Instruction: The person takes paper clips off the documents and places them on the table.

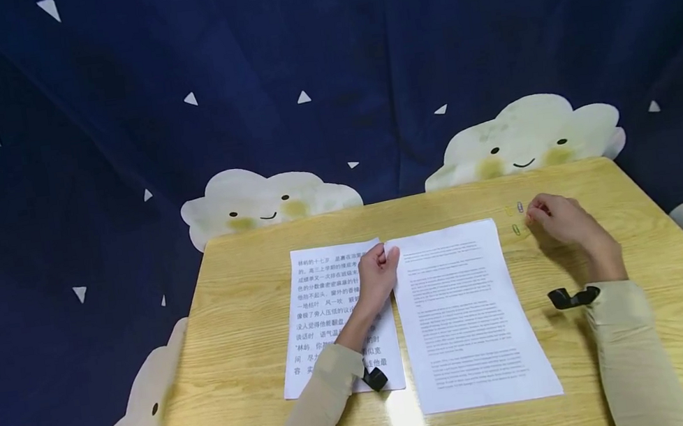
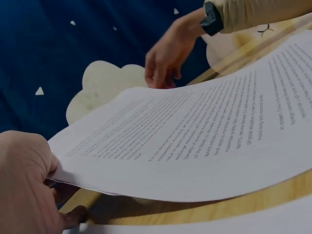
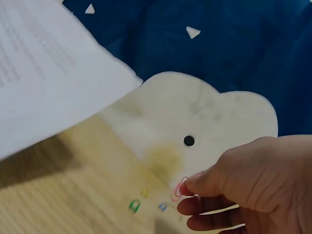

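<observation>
My left hand (image 1: 377, 278) grips the top left corner of a few printed sheets (image 1: 466, 311), raising that edge off the table. In the left wrist view the sheets bow upward from the fingers. A pink paper clip (image 3: 176, 191) is pinched between the thumb and fingers of my right hand (image 1: 564, 221), to the right of the sheets' top corner. Just left of that hand, a green paper clip (image 1: 515, 230), a blue paper clip (image 1: 520, 207) and a faint yellow paper clip (image 1: 509, 210) lie on the wood.
Left of the gripped sheets, paper with larger Chinese print (image 1: 321, 314) lies flat, partly under my left forearm. The wooden table (image 1: 232, 366) ends at a dark blue curtain (image 1: 272, 52) with white triangles and cloud shapes. Both wrists carry a small black device.
</observation>
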{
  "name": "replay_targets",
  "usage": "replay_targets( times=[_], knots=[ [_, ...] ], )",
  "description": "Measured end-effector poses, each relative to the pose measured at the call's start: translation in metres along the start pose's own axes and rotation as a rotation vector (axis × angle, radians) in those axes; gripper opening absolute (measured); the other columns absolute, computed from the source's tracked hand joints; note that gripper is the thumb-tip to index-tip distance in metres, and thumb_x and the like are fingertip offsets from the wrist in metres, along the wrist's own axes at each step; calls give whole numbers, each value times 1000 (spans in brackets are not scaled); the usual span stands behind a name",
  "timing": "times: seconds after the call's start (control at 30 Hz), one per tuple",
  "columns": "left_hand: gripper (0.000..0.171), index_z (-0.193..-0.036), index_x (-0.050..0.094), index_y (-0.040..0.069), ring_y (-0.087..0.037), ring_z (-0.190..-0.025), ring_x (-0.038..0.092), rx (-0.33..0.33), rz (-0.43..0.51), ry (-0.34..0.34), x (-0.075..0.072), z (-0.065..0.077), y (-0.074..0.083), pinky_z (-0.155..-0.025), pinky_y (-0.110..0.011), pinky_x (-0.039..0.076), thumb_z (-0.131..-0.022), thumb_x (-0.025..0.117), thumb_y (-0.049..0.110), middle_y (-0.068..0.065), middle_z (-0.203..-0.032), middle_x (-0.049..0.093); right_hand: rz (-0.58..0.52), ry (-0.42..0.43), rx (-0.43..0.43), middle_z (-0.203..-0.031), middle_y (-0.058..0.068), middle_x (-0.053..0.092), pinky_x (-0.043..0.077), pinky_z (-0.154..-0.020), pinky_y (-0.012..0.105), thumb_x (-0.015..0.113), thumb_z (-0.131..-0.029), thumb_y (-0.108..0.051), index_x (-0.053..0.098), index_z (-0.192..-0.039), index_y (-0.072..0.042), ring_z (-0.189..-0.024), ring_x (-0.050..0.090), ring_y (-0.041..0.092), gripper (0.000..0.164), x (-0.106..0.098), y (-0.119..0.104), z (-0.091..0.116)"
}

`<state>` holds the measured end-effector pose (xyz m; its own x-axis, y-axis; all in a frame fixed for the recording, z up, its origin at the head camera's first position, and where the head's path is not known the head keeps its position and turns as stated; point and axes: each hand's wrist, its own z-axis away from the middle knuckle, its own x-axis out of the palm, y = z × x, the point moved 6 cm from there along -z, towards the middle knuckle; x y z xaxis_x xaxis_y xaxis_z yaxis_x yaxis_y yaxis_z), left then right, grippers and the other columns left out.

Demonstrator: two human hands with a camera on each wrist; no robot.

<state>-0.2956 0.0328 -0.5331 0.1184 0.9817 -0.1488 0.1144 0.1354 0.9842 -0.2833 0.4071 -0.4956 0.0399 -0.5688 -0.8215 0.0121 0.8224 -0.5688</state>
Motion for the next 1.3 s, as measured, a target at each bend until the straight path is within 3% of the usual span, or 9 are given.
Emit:
replay_targets(
  times=[0.13, 0.27, 0.47, 0.67, 0.83, 1.17, 1.3],
  knots=[
    [26, -80, 59, 7, -6, -51, 35, 12, -19, 20, 0, -3, 3, -47, -19, 27, -105, 65, 16, 7, -59, 42, -13, -30, 50, -92, 15, 59, 41, -63, 35, 41, -114, -21, 59, -106, 2, -79, 51, 26, 31, 10, 15, -3],
    [20, -86, 66, 4, -6, -52, 39, 25, -29, 33, 2, -8, 5, -48, -19, 29, -104, 66, 14, 6, -60, 46, -8, -32, 84, -92, 17, 60, 41, -64, 37, 44, -113, -20, 60, -105, 3, -79, 52, 27, 30, 15, 22, -4],
    [22, -88, 67, 1, -7, -53, 39, 54, -125, 62, 5, -19, 8, -49, -20, 30, -104, 65, 14, 4, -61, 45, 15, 24, 114, -95, 20, 65, 41, -64, 36, 51, -111, -20, 66, -103, 5, -79, 55, 28, 31, 16, 27, -5],
    [18, -98, 73, 2, -9, -58, 45, 37, -230, 61, 9, -30, 6, -55, -22, 35, -105, 65, 17, 3, -65, 49, 13, 82, 115, -94, 21, 69, 42, -63, 34, 56, -107, -18, 70, -99, 6, -77, 57, 28, 29, 16, 29, -4],
    [24, -87, 67, 6, -11, -58, 39, 42, -314, 38, 12, -36, 2, -58, -25, 31, -106, 64, 22, 2, -64, 43, 8, 124, 114, -93, 21, 70, 43, -60, 32, 59, -105, -18, 72, -99, 4, -75, 60, 28, 27, 16, 28, -3],
    [41, -71, 44, 13, -12, -52, 32, 47, -378, 31, 12, -40, -2, -52, -26, 26, -105, 65, 23, 4, -61, 35, 28, 214, 156, -88, 18, 71, 41, -57, 34, 62, -100, -19, 74, -95, 2, -69, 56, 26, 25, 18, 30, -5],
    [37, -73, 50, 13, -12, -53, 36, 39, -396, 32, 11, -40, -2, -53, -26, 27, -105, 65, 24, 4, -62, 39, 21, 229, 170, -90, 20, 72, 42, -56, 34, 63, -99, -20, 75, -96, 2, -70, 57, 27, 26, 19, 29, -3]
  ],
)
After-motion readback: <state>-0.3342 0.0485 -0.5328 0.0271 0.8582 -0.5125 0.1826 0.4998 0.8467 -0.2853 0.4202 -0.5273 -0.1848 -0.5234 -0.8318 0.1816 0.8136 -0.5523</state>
